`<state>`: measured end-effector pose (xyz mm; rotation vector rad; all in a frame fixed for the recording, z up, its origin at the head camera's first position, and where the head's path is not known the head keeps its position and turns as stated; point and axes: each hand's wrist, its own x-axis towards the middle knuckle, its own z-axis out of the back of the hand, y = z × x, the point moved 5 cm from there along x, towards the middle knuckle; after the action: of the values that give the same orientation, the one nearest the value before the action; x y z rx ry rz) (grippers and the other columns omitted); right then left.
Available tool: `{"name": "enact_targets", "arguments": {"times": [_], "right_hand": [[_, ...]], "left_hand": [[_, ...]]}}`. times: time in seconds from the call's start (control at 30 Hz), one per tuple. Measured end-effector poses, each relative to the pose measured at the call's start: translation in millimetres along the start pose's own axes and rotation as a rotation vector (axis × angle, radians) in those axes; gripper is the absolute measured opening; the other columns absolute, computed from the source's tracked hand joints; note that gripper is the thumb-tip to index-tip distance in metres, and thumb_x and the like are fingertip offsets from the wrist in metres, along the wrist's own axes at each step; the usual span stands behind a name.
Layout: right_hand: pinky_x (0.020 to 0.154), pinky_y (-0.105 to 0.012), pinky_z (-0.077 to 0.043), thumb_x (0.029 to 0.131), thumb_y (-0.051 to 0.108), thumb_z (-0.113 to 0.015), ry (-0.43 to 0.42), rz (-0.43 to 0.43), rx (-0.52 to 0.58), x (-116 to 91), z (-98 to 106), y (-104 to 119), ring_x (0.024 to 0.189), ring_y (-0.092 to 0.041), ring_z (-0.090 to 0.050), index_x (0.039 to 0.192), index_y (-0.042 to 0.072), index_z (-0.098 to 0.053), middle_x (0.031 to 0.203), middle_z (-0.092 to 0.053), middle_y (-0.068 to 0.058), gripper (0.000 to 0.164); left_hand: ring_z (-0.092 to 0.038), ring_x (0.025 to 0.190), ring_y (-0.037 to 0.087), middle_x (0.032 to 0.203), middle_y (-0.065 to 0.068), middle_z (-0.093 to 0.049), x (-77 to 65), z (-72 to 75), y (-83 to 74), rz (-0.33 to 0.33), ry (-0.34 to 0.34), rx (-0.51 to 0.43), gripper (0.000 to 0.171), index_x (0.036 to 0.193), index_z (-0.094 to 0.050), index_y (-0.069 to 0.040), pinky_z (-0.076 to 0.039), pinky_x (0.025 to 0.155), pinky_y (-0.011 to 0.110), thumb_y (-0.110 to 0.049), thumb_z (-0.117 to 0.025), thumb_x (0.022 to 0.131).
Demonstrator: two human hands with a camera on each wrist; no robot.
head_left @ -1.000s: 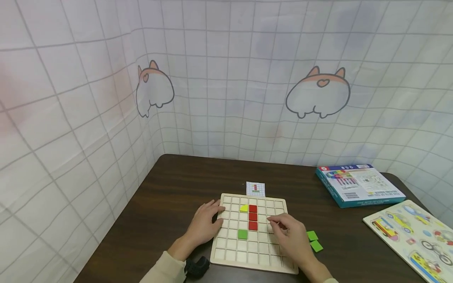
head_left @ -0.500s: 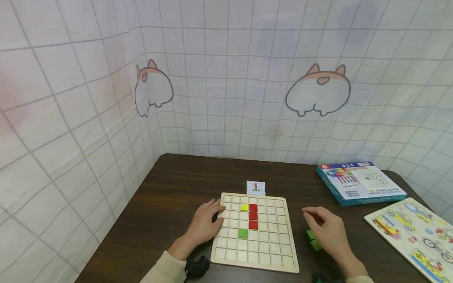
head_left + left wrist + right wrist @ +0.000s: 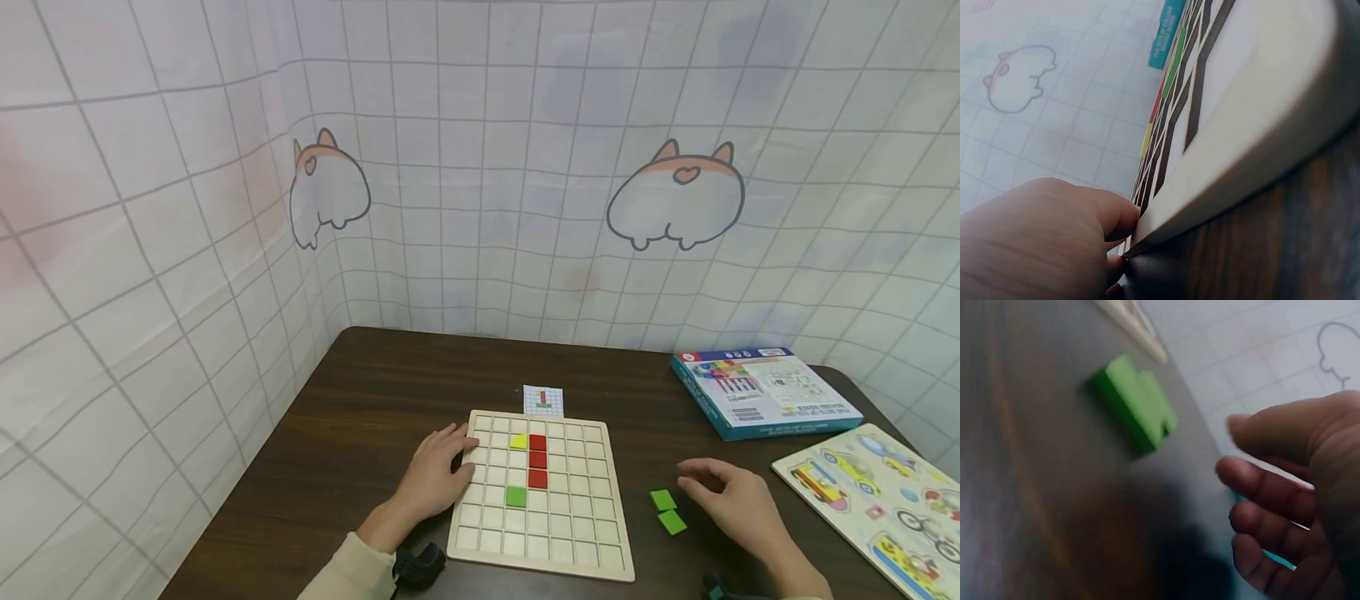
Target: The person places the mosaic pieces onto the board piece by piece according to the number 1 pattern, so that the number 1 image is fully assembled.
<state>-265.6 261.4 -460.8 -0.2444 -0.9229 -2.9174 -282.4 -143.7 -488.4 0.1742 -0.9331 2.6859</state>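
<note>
Pretty standard setup: everything's being held up by a dark brown wood-grain table (image 3: 360,442). The front-middle part is being covered by a pale gridded board (image 3: 558,502), with a small printed card (image 3: 543,401) being lined up right at its far edge. To the board's right, two green tiles (image 3: 663,500) are being carried side by side on the wood. Farther right, the far corner's being taken up by a flat teal-edged box (image 3: 768,396), with space just in front being filled by a picture board (image 3: 879,510).
</note>
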Motion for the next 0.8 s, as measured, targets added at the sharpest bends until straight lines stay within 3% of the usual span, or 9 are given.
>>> {"name": "enact_targets", "arguments": {"times": [0.17, 0.33, 0.57, 0.8], "right_hand": [[0.063, -0.026, -0.048, 0.086, 0.013, -0.070, 0.101, 0.003, -0.042, 1.2, -3.4, -5.0, 0.074, -0.011, -0.058, 0.102, 0.013, -0.074, 0.088, -0.070, 0.003, 0.017], [0.067, -0.025, -0.048, 0.079, 0.002, -0.067, 0.225, 0.006, 0.013, 0.1, -5.4, -5.4, 0.079, -0.011, -0.055, 0.104, 0.013, -0.073, 0.095, -0.068, 0.002, 0.028], [0.067, -0.023, -0.047, 0.080, 0.018, -0.078, 0.295, 0.048, 0.080, -4.1, -5.3, -1.2, 0.078, -0.005, -0.054, 0.109, 0.015, -0.073, 0.097, -0.067, 0.003, 0.030], [0.067, -0.022, -0.048, 0.082, 0.023, -0.077, 0.344, 0.069, 0.136, -6.4, -5.9, 1.4, 0.079, -0.004, -0.055, 0.113, 0.011, -0.072, 0.096, -0.067, 0.001, 0.034]], "left_hand": [[-0.035, 0.141, 0.032, 0.147, 0.013, -0.047, -0.6, 1.1, -0.8, -0.013, 0.001, -0.025, 0.035, 0.128, -0.064, -0.010, -0.021, 0.118, 0.053, -0.019, -0.061, 0.095], [-0.035, 0.141, 0.033, 0.147, 0.013, -0.047, -1.4, 1.5, -1.5, -0.024, 0.004, -0.035, 0.035, 0.129, -0.064, -0.009, -0.020, 0.118, 0.053, -0.018, -0.060, 0.095], [-0.035, 0.141, 0.033, 0.147, 0.013, -0.047, -1.8, 1.1, -1.3, -0.021, 0.009, -0.036, 0.035, 0.129, -0.064, -0.010, -0.021, 0.118, 0.053, -0.019, -0.060, 0.095], [-0.035, 0.141, 0.033, 0.147, 0.013, -0.047, -2.5, 1.5, -1.8, -0.024, 0.005, -0.036, 0.035, 0.129, -0.064, -0.010, -0.021, 0.118, 0.053, -0.019, -0.060, 0.095]]}}
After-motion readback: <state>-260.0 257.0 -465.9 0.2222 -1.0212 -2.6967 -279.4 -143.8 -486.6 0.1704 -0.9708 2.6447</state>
